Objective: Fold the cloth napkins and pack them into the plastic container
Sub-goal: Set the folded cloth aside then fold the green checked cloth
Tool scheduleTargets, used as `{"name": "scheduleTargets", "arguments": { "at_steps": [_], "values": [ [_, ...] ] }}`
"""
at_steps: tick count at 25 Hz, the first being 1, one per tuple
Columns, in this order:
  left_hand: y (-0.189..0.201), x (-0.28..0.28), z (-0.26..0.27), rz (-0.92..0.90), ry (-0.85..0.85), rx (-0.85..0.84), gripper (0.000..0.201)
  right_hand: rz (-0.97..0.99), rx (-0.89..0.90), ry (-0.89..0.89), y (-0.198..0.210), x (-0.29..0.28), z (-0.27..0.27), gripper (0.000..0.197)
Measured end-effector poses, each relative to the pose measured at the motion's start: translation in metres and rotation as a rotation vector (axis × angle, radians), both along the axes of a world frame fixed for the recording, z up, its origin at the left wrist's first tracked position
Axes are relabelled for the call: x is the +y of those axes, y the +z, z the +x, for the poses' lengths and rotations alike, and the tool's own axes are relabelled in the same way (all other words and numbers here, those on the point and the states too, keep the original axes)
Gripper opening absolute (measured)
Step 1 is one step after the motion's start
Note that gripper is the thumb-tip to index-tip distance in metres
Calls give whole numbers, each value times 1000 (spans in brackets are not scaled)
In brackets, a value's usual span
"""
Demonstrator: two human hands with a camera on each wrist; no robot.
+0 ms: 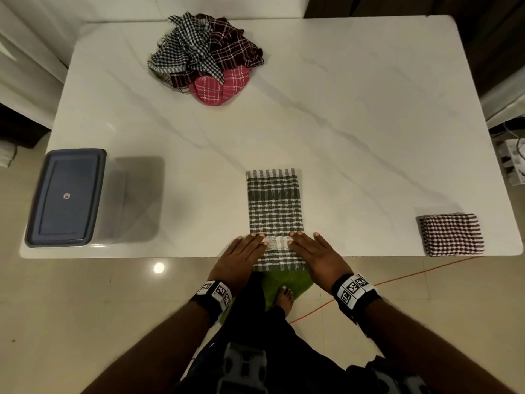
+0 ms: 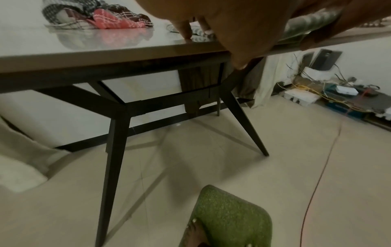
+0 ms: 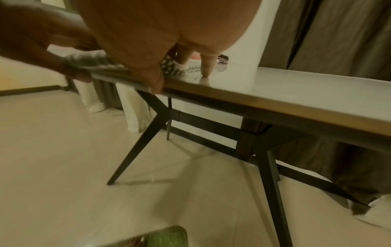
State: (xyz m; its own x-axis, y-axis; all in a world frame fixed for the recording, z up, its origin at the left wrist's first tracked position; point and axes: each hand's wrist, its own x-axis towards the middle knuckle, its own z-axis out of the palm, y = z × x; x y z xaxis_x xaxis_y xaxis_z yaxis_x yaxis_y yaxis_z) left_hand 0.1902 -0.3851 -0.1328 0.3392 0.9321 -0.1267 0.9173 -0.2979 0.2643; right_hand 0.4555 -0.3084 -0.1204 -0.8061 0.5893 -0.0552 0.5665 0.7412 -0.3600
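Green checked napkin (image 1: 274, 211), folded into a strip at the worktop's (image 1: 341, 123) 6 o'clock edge, near end flanked by left hand (image 1: 241, 255) and right hand (image 1: 318, 254), grips apart, fingers flat; plastic container (image 1: 66, 197) at 9 o'clock.

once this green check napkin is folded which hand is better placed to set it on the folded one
Right, probably. The folded napkin lies at the table's right near corner, on the right hand's side. The left hand would have to cross over the green check napkin.
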Motion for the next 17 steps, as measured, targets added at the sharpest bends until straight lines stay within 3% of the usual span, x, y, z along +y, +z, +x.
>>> {"name": "scheduleTargets", "arguments": {
  "at_steps": [3,5,7,12,17],
  "values": [
    [7,7,0,28,165,-270,56,-219,252,-264,15,11,-7,61],
    [22,16,5,-30,389,-456,30,-497,384,-568,28,20,-18,38],
    [32,28,9,-107,585,-547,23,-703,438,-779,35,30,-32,24],
    [29,57,17,-193,828,-515,28,-616,361,-907,25,45,-52,26],
    [32,74,17,-248,901,-400,32,-491,299,-937,22,46,-53,23]
  ]
}}
